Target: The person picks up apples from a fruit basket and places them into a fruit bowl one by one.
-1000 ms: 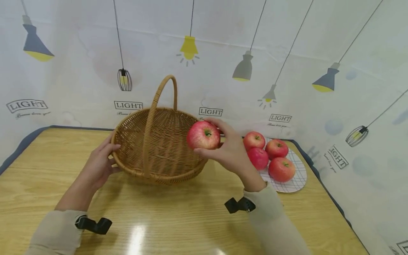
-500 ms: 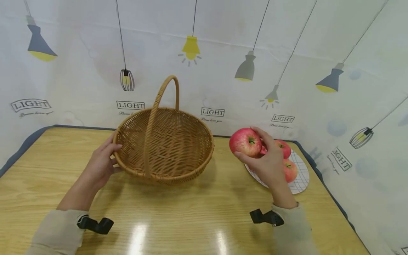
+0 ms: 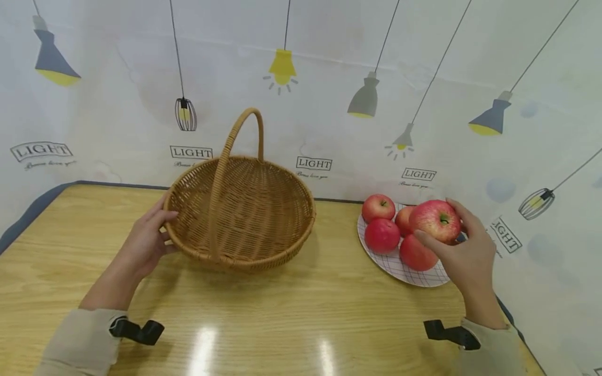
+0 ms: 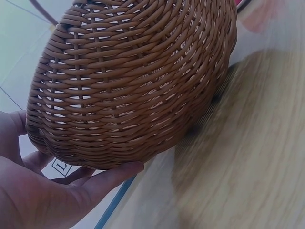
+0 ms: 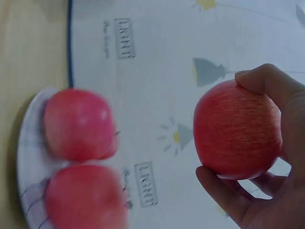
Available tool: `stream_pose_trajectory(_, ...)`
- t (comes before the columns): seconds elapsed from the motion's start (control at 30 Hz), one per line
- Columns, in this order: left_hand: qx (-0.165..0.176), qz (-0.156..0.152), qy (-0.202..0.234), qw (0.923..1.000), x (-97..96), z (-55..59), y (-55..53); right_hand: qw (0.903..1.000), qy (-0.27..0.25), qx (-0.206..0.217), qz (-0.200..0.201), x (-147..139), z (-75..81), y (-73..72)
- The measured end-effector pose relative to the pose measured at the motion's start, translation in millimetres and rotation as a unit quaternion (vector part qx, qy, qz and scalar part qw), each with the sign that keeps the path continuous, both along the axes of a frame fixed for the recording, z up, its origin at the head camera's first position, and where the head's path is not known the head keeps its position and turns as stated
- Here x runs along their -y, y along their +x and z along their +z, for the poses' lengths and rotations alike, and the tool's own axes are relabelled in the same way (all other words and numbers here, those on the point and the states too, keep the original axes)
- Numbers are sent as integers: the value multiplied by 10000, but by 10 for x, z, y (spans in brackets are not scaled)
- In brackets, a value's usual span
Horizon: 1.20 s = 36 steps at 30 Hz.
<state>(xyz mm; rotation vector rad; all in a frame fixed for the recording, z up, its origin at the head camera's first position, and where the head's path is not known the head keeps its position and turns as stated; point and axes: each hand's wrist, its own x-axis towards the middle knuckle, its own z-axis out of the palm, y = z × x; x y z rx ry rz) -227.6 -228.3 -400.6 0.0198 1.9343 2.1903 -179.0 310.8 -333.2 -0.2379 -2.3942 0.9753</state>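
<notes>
A brown wicker basket (image 3: 268, 219) with a tall arched handle stands left of the middle in the head view. My left hand (image 3: 147, 237) holds its left rim, thumb over the edge and fingers underneath against the weave (image 4: 128, 95). In my right hand (image 3: 472, 256) is a red apple (image 3: 435, 222), gripped between thumb and fingers above the right side of a plate (image 3: 394, 265). Several more red apples (image 3: 382, 236) sit on that plate; the held one partly covers them in the head view. The right wrist view shows the held apple (image 5: 238, 131) raised apart from two plate apples (image 5: 81, 125).
The wooden table (image 3: 282, 308) runs under everything, with a dark blue edge along its back. Close behind it hangs a pale wall covering (image 3: 320, 104) printed with lamps. Black wrist mounts (image 3: 136, 331) sit on both sleeves.
My right hand has carried the apple from the basket's right rim across to the right, over the plate. My left hand and the basket have stayed in place.
</notes>
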Motion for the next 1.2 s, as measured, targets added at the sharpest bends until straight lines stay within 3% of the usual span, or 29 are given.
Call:
stream_pose_trajectory(0.2,-38,-41,-47,10000,-28,-16,4,9950,-693,384,-607,-358,0,74)
stream_pose_trajectory(0.4,-16,-49,44,10000,-16,-29,27,9849,-1040,1040,-913,-616,-52,-43)
stream_pose_trajectory(0.53,-26,-42,30,10000,-26,-34,20,9769,-1337,1253,-1103,-720,-146,-128)
stream_pose_trajectory(0.87,-58,-57,48,10000,-23,-17,8,9748,-1352,1319,-1186,-1000,-454,-369)
stream_pose_trajectory(1.0,-36,-55,48,10000,-31,-15,0,9700,-1380,1563,-1250,-1103,-584,-434)
stream_pose_trajectory(1.2,-41,-63,-28,10000,-14,-20,3,9660,-1465,1771,-1185,-1130,-731,-437)
